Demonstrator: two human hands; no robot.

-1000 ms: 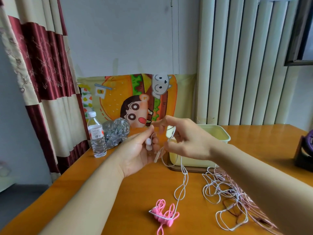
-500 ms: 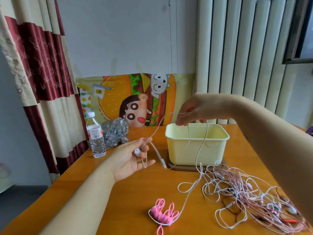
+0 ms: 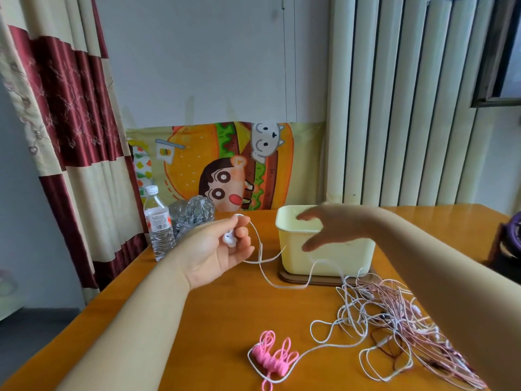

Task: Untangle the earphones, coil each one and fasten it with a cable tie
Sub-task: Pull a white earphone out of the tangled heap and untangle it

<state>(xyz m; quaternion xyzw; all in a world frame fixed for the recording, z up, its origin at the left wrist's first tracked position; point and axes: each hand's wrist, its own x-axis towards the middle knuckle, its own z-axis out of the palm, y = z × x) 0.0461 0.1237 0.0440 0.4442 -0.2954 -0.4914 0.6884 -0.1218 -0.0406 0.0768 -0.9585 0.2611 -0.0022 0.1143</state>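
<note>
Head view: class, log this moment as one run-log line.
left hand: pinches white earphone | right hand: open, blurred, by yellow box | tangle: unsorted | pink bundle: coiled, untouched

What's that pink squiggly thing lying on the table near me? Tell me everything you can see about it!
The pink bundle is a thin, bright pink cord gathered into many small loops, bunched tight in the middle. It lies flat on the orange wooden table near its front edge, with one loose tail pointing toward you. A white cable curves round its near side. Nothing holds it.
</note>
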